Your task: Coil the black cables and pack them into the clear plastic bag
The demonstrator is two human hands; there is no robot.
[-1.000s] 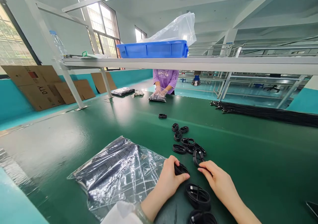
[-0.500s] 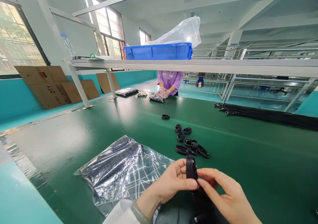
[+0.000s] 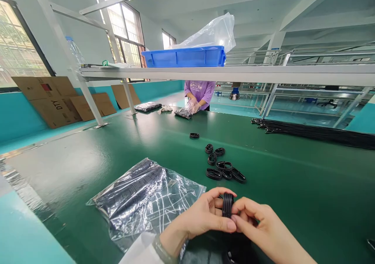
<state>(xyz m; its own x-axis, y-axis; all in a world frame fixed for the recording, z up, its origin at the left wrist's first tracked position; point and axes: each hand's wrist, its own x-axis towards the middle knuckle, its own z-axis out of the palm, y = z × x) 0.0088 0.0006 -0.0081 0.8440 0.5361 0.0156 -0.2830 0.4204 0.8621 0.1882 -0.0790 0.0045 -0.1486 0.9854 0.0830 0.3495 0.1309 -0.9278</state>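
A coiled black cable [image 3: 227,205] stands on edge between my hands, just above the near part of the green table. My left hand [image 3: 205,215] is closed round it, thumb in front and fingers behind. At the coil's right side my right hand [image 3: 258,221] pinches with thumb and forefinger; the exact spot it grips is partly hidden. Below my hands lies something dark that I cannot make out. To the left, a clear plastic bag [image 3: 146,197] packed with black coils lies flat. Several loose cable coils [image 3: 224,166] rest on the table beyond my hands.
One more coil [image 3: 194,136] lies farther off. Long black cables [image 3: 316,133] stretch along the right. Across the green table [image 3: 140,139], a person in a purple shirt [image 3: 200,92] handles a bag. Overhead runs a white shelf [image 3: 249,74] bearing a blue bin [image 3: 184,57].
The held coil sits slightly lower in view and has turned a little. The fingers of my left hand now curl over its top, and my right hand has closed nearer to it.
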